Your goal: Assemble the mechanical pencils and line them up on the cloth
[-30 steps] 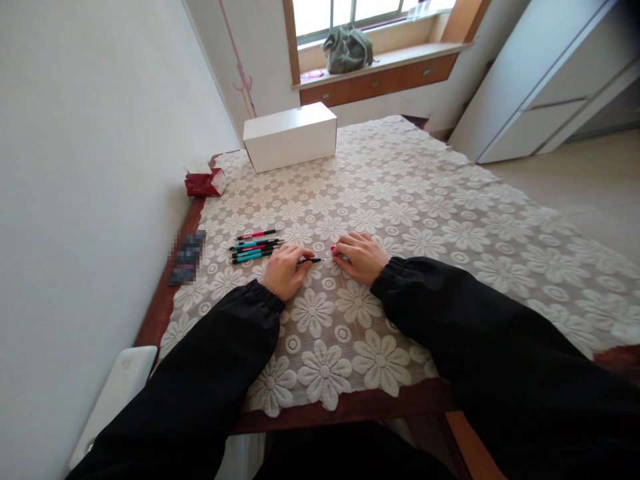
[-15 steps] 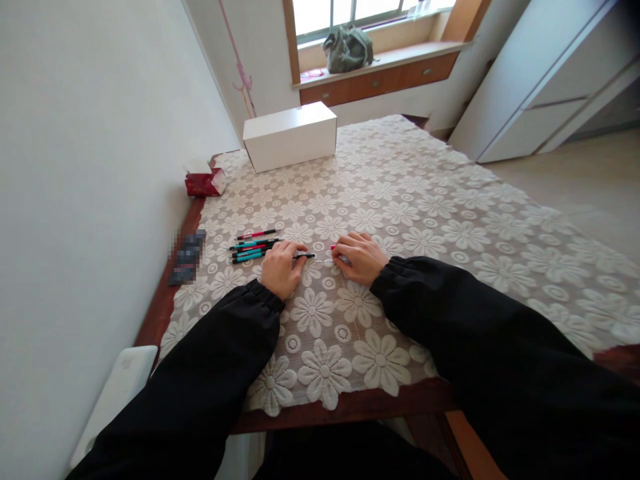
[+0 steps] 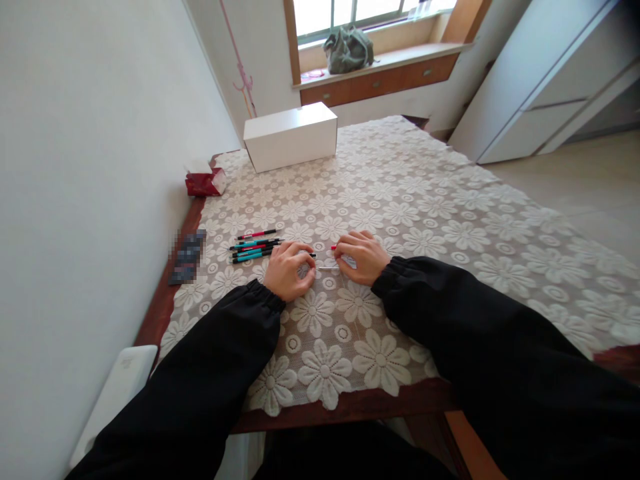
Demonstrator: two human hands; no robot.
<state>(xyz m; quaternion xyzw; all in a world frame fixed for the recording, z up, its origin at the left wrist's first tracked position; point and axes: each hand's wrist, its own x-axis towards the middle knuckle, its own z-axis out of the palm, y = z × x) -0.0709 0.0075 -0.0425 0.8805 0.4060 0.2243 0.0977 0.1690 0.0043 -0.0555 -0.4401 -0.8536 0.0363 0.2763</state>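
Note:
Both of my hands rest on the lace tablecloth (image 3: 400, 200) near the table's front left. My left hand (image 3: 289, 269) is closed around a black pen barrel (image 3: 313, 255), whose tip sticks out past the fingers. A thin pale refill (image 3: 327, 268) lies between the two hands, and my left fingertips touch one end. My right hand (image 3: 361, 257) pinches the other end. A small red pen piece (image 3: 333, 247) shows at its fingertips. Several red, teal and black pens (image 3: 255, 248) lie side by side just left of my left hand.
A white box (image 3: 290, 137) stands at the table's far side and a red tissue box (image 3: 205, 181) near the wall edge. A blurred dark item (image 3: 187, 257) lies on the left edge. White cabinets (image 3: 540, 87) stand to the right, and a bag (image 3: 347, 50) sits on the windowsill.
My left hand has drawn the black barrel leftwards off the refill, then curled its fingertips in to the refill's end. My right hand has barely moved.

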